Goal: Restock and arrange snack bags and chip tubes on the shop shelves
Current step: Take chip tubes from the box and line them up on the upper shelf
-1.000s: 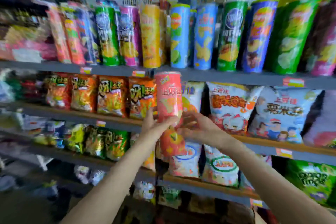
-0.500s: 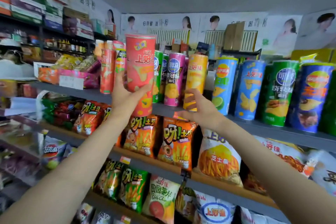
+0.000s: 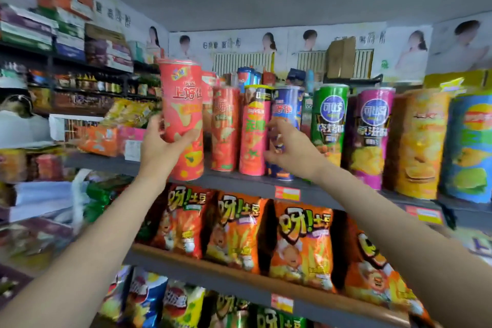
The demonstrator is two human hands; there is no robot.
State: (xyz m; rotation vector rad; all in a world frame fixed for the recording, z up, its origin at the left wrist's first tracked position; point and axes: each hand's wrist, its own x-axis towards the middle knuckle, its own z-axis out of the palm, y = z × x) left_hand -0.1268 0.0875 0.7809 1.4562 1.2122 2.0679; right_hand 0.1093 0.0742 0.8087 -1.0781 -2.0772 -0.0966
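a small shop: shelves (image 3: pixel 239 181) packed with chip tubes (image 3: pixel 328 125), snack bags (image 3: pixel 300 242) and price tags (image 3: pixel 287 193).

You have one head-worn wide-angle view, facing forward and slightly upward at the top shelf (image 3: pixel 239 181) of chip tubes (image 3: pixel 327 125), close in at arm's reach; ceiling fills the far upper frame. Edges blurred.

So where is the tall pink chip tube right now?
The tall pink chip tube is left of centre in the head view, gripped by the left hand at the top shelf's edge, just left of the standing red tubes.
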